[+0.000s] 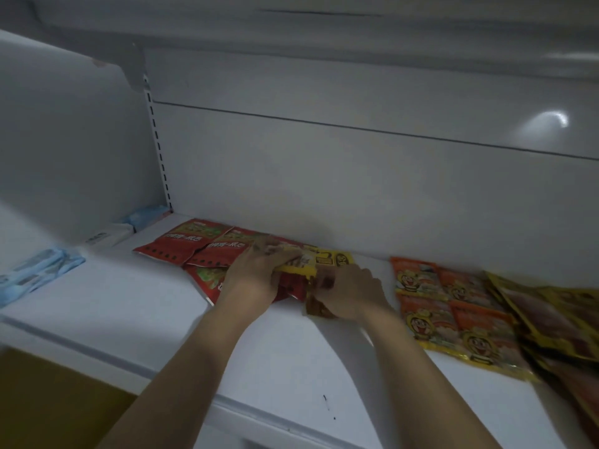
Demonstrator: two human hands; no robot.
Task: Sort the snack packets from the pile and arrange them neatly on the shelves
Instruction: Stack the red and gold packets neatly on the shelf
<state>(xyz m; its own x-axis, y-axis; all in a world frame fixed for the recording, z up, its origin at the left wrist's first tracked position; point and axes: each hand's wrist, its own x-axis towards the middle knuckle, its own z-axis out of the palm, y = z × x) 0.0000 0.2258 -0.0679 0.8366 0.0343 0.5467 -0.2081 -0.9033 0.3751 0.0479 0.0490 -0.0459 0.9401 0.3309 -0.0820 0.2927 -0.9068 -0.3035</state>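
Observation:
Both hands reach onto a white shelf [136,306]. My left hand [256,273] grips the left side of a yellow and brown snack packet [327,259] lying against the back panel. My right hand [351,291] grips the same packet's right and lower part, where the brown end shows. Under and left of the hands lie several red packets [191,243], overlapping flat on the shelf. The middle of the held packet is hidden by my fingers.
Orange and yellow packets [450,315] lie in two rows to the right, with larger yellow-edged brown packets [557,319] at the far right edge. Light blue packs [39,273] and a white box [107,236] sit on the neighbouring shelf at the left. An upper shelf overhangs.

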